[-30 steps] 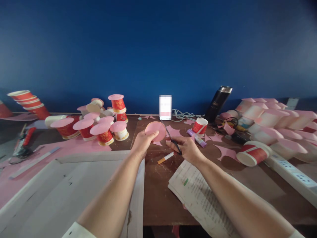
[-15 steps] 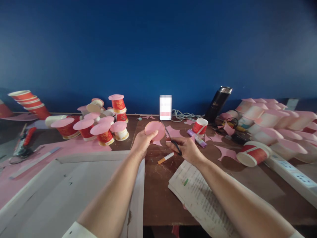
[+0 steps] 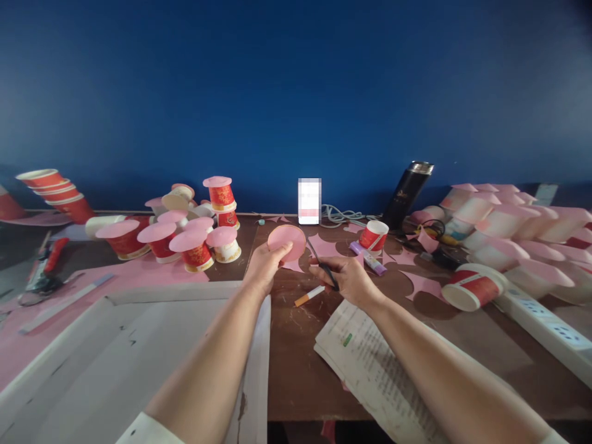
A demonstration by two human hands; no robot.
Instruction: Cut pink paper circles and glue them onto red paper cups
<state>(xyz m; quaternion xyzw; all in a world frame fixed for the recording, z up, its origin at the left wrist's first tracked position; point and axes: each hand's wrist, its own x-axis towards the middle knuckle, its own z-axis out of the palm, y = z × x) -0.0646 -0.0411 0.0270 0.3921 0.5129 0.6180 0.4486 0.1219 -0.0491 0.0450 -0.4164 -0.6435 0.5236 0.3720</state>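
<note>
Between thumb and fingers, my left hand (image 3: 267,266) pinches a round pink paper disc (image 3: 287,242) with a thin darker rim. My right hand (image 3: 348,279) is closed around dark-handled scissors (image 3: 329,274), whose blades point up beside the disc's right edge. Below them a white paper stick with an orange end, like a cigarette (image 3: 309,296), lies on the brown table. Pink paper scraps (image 3: 324,246) are strewn behind and around the scissors. A red paper cup (image 3: 374,237) stands to the right, and a purple glue stick (image 3: 369,258) lies next to it.
Red cups topped with pink discs (image 3: 190,246) stand at the left; more pink-topped cups (image 3: 522,222) are piled at the right. A phone (image 3: 309,201) leans against the blue wall. Also here are a black flask (image 3: 407,194), a power strip (image 3: 548,327), a booklet (image 3: 370,364) and a white tray (image 3: 257,370).
My left hand and the pink disc have shifted slightly left, widening the space between the disc and the scissor blades. My right hand stays almost in place.
</note>
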